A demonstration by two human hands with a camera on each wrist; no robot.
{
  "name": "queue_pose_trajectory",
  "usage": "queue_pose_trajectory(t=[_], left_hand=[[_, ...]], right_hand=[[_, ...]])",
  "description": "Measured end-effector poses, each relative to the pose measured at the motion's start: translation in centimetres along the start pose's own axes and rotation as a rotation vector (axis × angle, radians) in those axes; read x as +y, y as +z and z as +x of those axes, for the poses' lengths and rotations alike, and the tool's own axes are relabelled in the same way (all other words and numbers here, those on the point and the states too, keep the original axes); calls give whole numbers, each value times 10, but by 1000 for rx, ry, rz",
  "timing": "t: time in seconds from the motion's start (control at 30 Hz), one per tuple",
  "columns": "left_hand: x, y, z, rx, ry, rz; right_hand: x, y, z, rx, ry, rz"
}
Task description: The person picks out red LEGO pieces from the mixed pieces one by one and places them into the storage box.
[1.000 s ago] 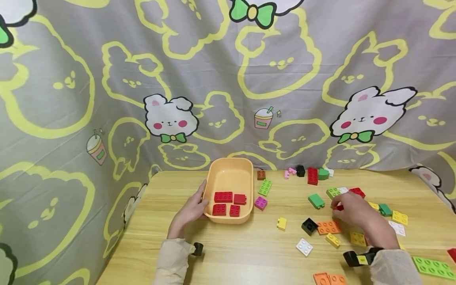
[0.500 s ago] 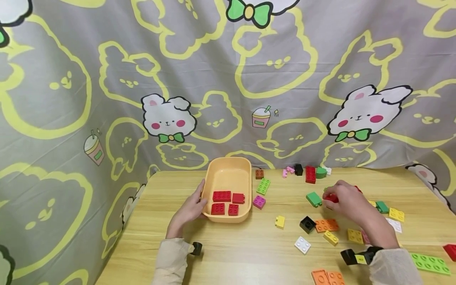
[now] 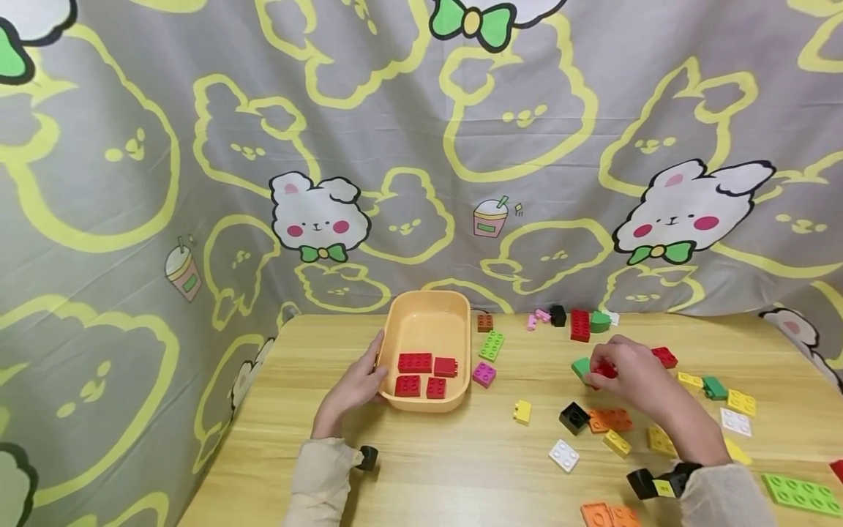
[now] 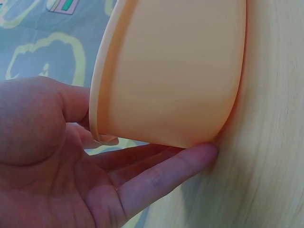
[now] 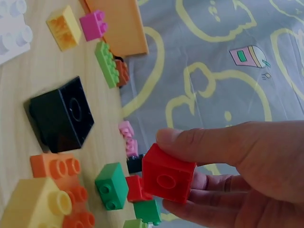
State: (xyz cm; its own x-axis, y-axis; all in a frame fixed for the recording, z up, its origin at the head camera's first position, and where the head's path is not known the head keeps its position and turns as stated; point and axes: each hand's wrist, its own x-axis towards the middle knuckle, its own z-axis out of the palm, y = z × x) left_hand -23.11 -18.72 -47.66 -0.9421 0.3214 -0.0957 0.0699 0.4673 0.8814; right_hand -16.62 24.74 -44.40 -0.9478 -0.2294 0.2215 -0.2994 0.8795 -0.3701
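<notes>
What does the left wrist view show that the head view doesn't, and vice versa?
Left wrist only: the palm of the left hand.
Head only: the right hand, the red blocks in the tray and the loose blocks on the table.
Both: the tray, the left hand gripping it, the table and the patterned cloth.

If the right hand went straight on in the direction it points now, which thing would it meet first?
Probably the green brick just ahead of the red brick that the right hand holds. The height is unclear, so the hand might pass above it.
</notes>
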Motion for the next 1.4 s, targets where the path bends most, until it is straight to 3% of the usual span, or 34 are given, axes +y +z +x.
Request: queue_pose_trajectory(t=[0.3, 0.87, 1.17, 1.4], left_hand=[[2, 0, 1, 3, -8, 2], [1, -2, -1, -7, 7, -23], [0, -3, 0, -7, 6, -22], [0, -3, 0, -17, 22, -6]], right_hand=[[-18, 6, 12, 29, -67, 4], [-86, 23, 84, 122, -318, 7], [-121, 43, 126, 36, -325, 78], [-129, 70, 149, 22, -346, 110]])
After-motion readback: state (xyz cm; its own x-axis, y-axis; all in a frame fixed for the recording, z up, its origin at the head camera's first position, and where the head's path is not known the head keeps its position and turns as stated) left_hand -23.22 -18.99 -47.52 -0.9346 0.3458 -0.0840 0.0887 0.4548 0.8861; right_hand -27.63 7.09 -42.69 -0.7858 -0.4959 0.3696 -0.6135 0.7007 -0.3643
